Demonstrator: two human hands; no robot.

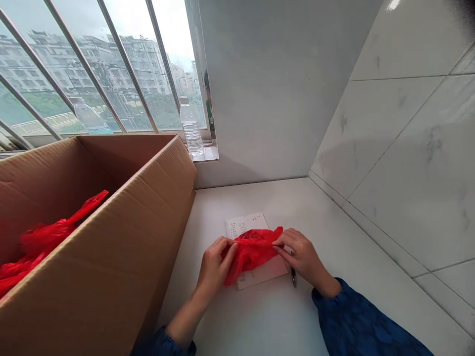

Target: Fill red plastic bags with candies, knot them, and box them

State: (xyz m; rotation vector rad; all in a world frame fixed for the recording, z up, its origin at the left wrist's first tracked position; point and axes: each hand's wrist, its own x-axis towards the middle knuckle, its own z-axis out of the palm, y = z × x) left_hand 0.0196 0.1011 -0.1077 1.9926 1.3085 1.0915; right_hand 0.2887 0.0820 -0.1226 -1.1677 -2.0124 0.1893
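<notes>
Between my two hands is a thin red plastic bag (256, 249), crumpled and partly spread. My left hand (217, 262) pinches its left edge, and a loose part hangs below those fingers. At the bag's right end, my right hand (297, 252) grips a corner between thumb and fingers. Under the bag lies a white sheet of paper (263, 274) with small marks, partly covered. A dark pen (294, 278) rests beside the paper, its upper part hidden by my right hand.
To the left stands a large open cardboard box (148, 222) with red plastic bags (55, 237) inside. A clear bottle (191, 126) is on the window sill, and another bottle (89, 116) shows behind the box. The white tabletop (363, 247) meets a tiled wall (408, 163) at right.
</notes>
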